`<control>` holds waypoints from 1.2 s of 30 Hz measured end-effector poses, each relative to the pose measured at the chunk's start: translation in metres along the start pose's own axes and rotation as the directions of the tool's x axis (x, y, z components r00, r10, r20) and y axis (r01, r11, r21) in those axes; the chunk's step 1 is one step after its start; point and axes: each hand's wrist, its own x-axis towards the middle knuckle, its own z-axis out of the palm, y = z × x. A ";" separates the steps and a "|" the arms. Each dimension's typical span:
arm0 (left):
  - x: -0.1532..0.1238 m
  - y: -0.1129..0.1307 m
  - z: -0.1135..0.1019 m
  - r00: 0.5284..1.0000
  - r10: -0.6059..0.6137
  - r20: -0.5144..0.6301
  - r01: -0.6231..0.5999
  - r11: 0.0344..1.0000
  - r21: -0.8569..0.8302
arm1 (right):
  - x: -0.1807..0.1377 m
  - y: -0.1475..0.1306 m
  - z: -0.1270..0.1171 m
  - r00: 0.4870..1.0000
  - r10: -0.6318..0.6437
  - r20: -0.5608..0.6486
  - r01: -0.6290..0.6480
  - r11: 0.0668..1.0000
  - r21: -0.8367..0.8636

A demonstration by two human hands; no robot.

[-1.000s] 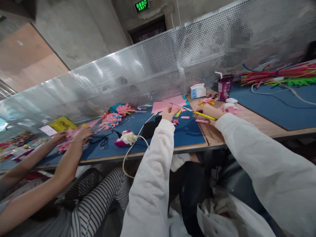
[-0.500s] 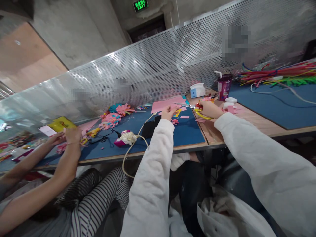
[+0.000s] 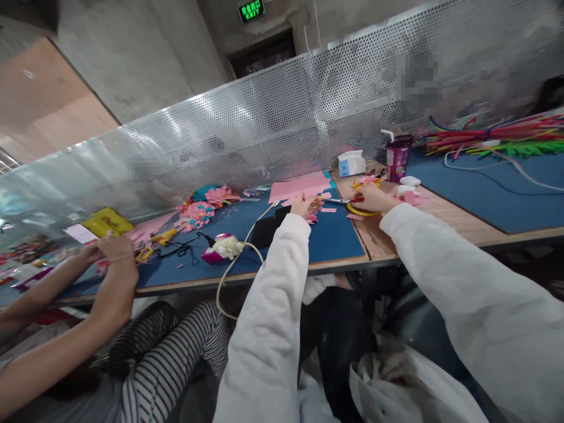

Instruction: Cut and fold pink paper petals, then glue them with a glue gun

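My right hand (image 3: 372, 198) is wrapped round the red and yellow handles of a pair of scissors (image 3: 339, 201). Their metal blades point left and reach close to the fingertips of my left hand (image 3: 304, 207). Those fingers are pinched together on a small piece of pink paper, mostly hidden by the fingers. Small pink paper scraps (image 3: 329, 210) lie beside and below the blades. Behind my left hand, a larger pink paper sheet (image 3: 295, 188) lies flat on the blue mat (image 3: 335, 241).
A purple cup with a straw (image 3: 398, 157), a tissue pack (image 3: 351, 164) and a white case (image 3: 409, 182) stand right. Pink paper flowers (image 3: 198, 211), a glue gun (image 3: 224, 247) with its cable and a black object (image 3: 264, 231) lie left. A co-worker's hands (image 3: 112, 247) are further left.
My right hand has lowered slightly, and the scissors' blades have come nearer my left fingertips. My left hand has turned a little. The co-worker's hands have shifted left.
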 end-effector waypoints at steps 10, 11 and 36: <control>0.005 -0.004 0.004 0.979 -0.180 -0.092 0.181 0.983 0.004 | -0.005 -0.044 0.003 0.920 -0.254 -0.299 0.288 0.955 0.075; 0.006 -0.003 0.003 0.980 -0.162 -0.115 0.161 0.987 -0.015 | -0.004 -0.047 0.005 0.921 -0.264 -0.286 0.288 0.956 0.046; 0.017 -0.008 -0.008 0.931 0.054 -0.361 -0.060 0.998 -0.006 | -0.058 -0.034 -0.009 0.932 -0.326 0.158 0.333 0.943 -0.022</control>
